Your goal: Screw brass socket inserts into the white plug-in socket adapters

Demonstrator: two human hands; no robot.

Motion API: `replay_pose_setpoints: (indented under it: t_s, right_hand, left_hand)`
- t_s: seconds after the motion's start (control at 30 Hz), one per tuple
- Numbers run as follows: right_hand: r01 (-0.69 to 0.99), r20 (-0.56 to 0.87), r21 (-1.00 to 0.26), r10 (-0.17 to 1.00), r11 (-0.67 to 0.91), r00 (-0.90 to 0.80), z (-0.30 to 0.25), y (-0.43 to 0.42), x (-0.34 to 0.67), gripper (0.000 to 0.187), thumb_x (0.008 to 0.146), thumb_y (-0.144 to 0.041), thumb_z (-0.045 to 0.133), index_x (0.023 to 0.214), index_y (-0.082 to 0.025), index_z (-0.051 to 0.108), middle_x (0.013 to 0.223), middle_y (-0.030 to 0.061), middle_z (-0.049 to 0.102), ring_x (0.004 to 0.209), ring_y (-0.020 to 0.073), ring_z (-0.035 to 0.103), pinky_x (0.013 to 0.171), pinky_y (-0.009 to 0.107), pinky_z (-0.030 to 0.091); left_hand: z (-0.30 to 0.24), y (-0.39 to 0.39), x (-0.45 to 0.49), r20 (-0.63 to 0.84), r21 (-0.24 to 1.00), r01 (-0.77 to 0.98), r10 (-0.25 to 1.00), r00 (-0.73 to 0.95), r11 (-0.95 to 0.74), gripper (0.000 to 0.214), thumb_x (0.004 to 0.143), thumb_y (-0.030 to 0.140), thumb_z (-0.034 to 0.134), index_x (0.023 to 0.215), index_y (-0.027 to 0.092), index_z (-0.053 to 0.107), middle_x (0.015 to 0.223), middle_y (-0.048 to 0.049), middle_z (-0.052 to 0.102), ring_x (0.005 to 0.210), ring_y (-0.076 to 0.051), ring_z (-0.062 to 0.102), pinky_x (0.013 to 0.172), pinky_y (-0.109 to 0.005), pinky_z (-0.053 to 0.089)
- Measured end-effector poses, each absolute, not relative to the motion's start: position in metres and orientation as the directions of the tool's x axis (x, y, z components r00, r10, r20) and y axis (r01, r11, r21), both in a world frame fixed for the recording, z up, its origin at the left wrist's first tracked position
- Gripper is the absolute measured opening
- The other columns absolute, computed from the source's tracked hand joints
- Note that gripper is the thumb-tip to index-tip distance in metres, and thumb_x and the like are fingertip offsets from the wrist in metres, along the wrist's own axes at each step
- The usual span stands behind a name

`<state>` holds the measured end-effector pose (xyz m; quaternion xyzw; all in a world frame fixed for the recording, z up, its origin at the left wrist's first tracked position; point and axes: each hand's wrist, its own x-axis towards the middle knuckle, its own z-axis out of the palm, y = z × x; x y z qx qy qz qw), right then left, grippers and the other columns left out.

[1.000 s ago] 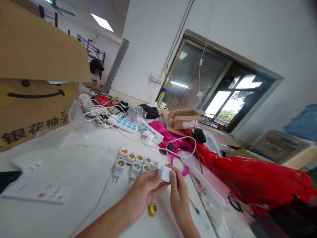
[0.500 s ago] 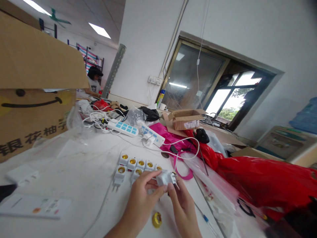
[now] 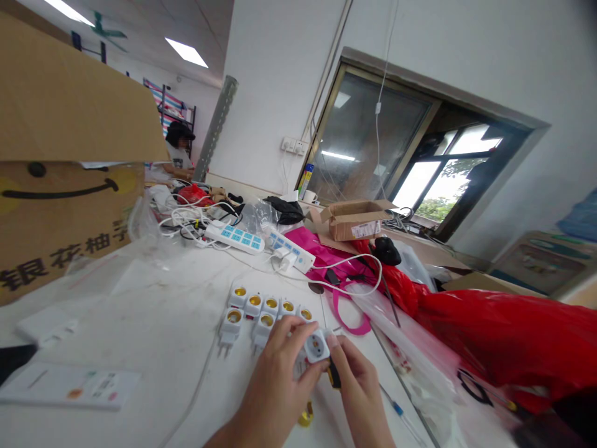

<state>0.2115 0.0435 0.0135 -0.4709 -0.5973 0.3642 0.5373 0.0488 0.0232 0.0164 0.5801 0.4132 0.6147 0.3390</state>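
My left hand (image 3: 284,373) is closed on a white plug adapter (image 3: 316,346), whose round socket face is turned towards me. My right hand (image 3: 357,379) also grips the adapter, its thumb against the right edge. A dark piece with a yellow edge (image 3: 334,375) shows by the right fingers; its kind is hidden. Just beyond my hands, several white socket adapters with brass-coloured rings (image 3: 234,316) stand in two rows on the white table, partly covered by the left hand. A loose yellow ring (image 3: 306,414) lies below, half behind the left wrist.
Power strips (image 3: 236,237) and tangled white cables lie at the back. A large cardboard box (image 3: 69,218) stands left, near a flat white box (image 3: 69,386). Pink fabric (image 3: 321,252), red plastic (image 3: 494,336) and an open carton (image 3: 354,221) lie right. Another person (image 3: 180,146) sits far off.
The adapter has been turned in my hands: its pins pointed right before, and now its socket face shows. Both hands have shifted slightly down and right in view.
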Motion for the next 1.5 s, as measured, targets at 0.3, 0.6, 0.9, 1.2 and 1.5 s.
replay_pose_setpoints:
  t_s: [0.3,0.6,0.9,1.2,1.5]
  right_hand:
    - [0.192,0.343,-0.919,0.938,0.345,-0.044,0.022,0.033,0.207,0.054,0.1,-0.07,0.067,0.076,-0.022,0.064,0.07,-0.0013,0.051,0.064,0.0161,0.047,0.057,0.027,0.044]
    - [0.195,0.392,-0.901,0.92,0.388,-0.019,0.017,0.038,0.216,0.043,0.1,-0.063,0.073,0.106,-0.02,0.077,0.088,0.0052,0.074,0.072,0.0211,0.069,0.071,0.032,0.061]
    - [0.101,0.44,-0.888,0.892,0.449,-0.102,0.017,0.034,0.207,0.045,0.101,-0.046,0.076,0.139,-0.021,0.076,0.126,0.0146,0.081,0.113,0.0317,0.078,0.095,0.043,0.067]
    - [0.323,0.559,-0.759,0.82,0.565,-0.123,0.011,0.034,0.221,0.053,0.094,-0.02,0.071,0.147,-0.027,0.075,0.128,0.0121,0.081,0.11,0.0276,0.08,0.097,0.041,0.069]
    - [0.29,0.586,-0.754,0.803,0.589,-0.106,0.011,0.026,0.22,0.067,0.089,-0.019,0.079,0.154,-0.031,0.068,0.149,0.0151,0.07,0.127,0.0312,0.076,0.102,0.043,0.069]
  left_hand:
    - [0.022,0.02,0.041,0.439,0.897,-0.026,0.896,-0.068,-0.441,0.031,0.092,0.024,0.084,0.123,0.03,0.086,0.123,-0.0122,0.08,0.121,-0.037,0.067,0.112,-0.042,0.049]
    - [0.029,0.025,0.047,0.175,0.932,-0.316,0.984,-0.028,-0.175,0.045,0.084,0.053,0.092,0.114,0.019,0.086,0.109,-0.0134,0.085,0.102,-0.034,0.078,0.094,-0.037,0.06]
    - [0.014,0.037,0.047,0.163,0.936,-0.326,0.984,0.074,-0.131,0.056,0.084,0.069,0.086,0.106,0.017,0.087,0.098,-0.0106,0.084,0.095,-0.029,0.076,0.081,-0.031,0.059]
    - [0.025,0.036,0.04,0.15,0.957,-0.247,0.988,-0.026,-0.152,0.055,0.078,0.072,0.088,0.078,0.017,0.084,0.067,-0.0008,0.066,0.069,-0.017,0.058,0.066,-0.025,0.047]
    - [0.014,0.041,0.04,0.141,0.972,-0.189,0.99,-0.012,-0.141,0.056,0.083,0.07,0.087,0.092,0.015,0.079,0.067,0.0016,0.061,0.058,-0.012,0.05,0.054,-0.022,0.04]
